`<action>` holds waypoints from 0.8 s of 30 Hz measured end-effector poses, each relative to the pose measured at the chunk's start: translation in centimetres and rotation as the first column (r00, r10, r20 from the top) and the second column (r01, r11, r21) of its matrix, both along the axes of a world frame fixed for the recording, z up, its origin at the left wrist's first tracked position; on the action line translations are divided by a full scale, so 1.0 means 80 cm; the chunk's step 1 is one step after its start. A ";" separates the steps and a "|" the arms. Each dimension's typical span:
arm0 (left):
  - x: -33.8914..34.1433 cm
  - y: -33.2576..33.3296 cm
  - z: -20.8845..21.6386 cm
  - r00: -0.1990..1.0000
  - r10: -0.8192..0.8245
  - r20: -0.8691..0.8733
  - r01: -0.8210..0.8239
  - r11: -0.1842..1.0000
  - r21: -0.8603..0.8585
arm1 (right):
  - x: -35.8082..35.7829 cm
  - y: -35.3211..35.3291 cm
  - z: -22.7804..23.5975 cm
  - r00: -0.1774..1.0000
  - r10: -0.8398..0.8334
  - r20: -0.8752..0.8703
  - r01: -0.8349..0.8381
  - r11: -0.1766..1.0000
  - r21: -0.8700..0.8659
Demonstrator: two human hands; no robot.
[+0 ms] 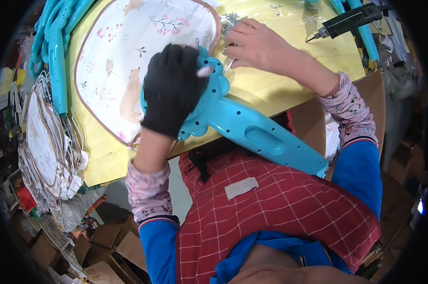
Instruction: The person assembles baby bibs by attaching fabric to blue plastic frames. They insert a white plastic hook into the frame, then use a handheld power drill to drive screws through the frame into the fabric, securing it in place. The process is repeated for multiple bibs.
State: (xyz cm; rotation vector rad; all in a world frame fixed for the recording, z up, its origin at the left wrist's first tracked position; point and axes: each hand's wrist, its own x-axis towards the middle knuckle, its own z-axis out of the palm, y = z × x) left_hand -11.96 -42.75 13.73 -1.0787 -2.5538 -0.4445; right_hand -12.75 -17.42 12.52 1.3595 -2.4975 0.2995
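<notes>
A turquoise plastic part [242, 118] with a scalloped round head and a long handle lies at the table's near edge, its handle slanting toward my lap. My left hand [173, 90], in a black glove, is closed over the round head. Under that head spreads a white fabric panel [114, 52] with brown edging and printed bears and twigs. Just right of the panel, my bare right hand [256, 47] has its fingers curled together at a thin white strip [229, 65]. Its fingertips are partly hidden, so the grip is hard to see in full.
A black electric screwdriver [348, 24] is at the upper right of the yellow tabletop [327, 71]. More turquoise parts [57, 66] are piled at the upper left, above a stack of similar fabric panels [43, 142]. Cardboard boxes [110, 234] sit below left.
</notes>
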 end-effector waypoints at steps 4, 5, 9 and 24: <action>-0.016 -0.006 0.004 0.986 0.067 0.154 -0.037 0.982 -0.188 | 0.010 0.004 0.014 0.974 0.127 0.185 -0.118 0.991 -0.057; 0.000 -0.012 0.013 0.984 0.075 0.162 -0.041 0.979 -0.201 | 0.020 0.003 0.025 0.947 0.146 0.287 -0.123 0.988 -0.097; 0.046 -0.028 0.053 0.984 0.086 0.159 -0.068 0.991 -0.112 | 0.031 -0.014 0.040 0.935 0.222 0.277 -0.137 0.946 -0.295; 0.032 -0.029 0.004 0.948 0.180 0.263 -0.122 0.968 -0.219 | 0.094 -0.065 -0.036 0.969 -0.242 -0.056 0.214 0.927 -0.309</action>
